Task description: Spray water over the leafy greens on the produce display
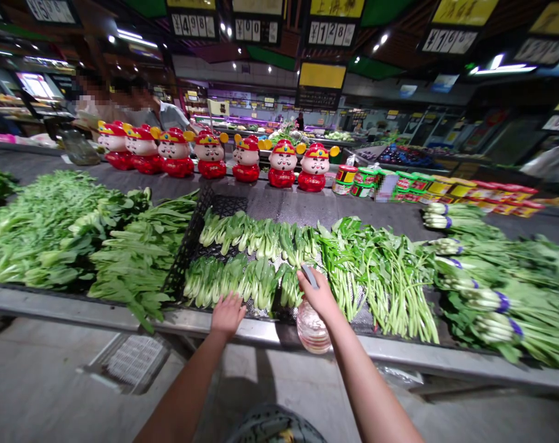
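Observation:
My right hand (320, 295) is closed round the grey trigger head of a clear spray bottle (313, 331), which hangs below my wrist over the metal front rail (122, 315) of a vegetable stand. My left hand (227, 312) lies flat with fingers apart on the front row of small bok choy (242, 278). A second row of bok choy (261, 237) lies behind it on a black plastic mesh tray (194, 231). Both hands are at the near edge of the stand.
Long-stemmed greens (390, 277) lie right of the bok choy, tied bundles with purple bands (482, 301) further right, leafy greens (58, 227) left. Red figurine jars (210, 154) and tins (362, 181) line the back. A person stands behind the counter at far left. A floor drain grate (132, 360) is below.

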`<state>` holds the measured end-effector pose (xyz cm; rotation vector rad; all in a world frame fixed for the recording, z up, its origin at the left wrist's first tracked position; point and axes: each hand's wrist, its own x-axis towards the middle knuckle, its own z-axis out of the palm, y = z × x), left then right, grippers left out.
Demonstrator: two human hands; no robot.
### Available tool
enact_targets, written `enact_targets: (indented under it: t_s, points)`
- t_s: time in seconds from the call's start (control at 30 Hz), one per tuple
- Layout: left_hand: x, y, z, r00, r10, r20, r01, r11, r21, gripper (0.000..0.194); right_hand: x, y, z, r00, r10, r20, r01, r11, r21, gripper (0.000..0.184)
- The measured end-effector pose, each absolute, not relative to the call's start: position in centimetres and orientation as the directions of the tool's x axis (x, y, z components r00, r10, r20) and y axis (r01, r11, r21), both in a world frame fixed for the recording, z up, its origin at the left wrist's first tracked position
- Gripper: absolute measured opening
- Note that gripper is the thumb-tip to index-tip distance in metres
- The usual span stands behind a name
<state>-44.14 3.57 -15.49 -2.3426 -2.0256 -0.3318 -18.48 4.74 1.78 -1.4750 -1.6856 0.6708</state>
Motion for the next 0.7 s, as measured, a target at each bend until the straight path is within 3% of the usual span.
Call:
enact_targets:
  t_s: [0.17, 0.7]
  points:
    - [-44.0, 3.6, -15.4, 0.123, 0.978, 0.168, 0.982, -0.145, 0.121, 0.043, -17.8, 3.8, 1.5, -0.017, 0.989, 0.148, 0.562, 0.132, -0.816, 0.038]
    - [-44.1, 3.7, -15.4, 0.137, 0.974, 0.179, 0.983, -0.157, 0.100, 0.042, -16.1, 0.6, 0.6, -0.005, 0.992, 0.124, 0.493, 0.110, -0.863, 0.042]
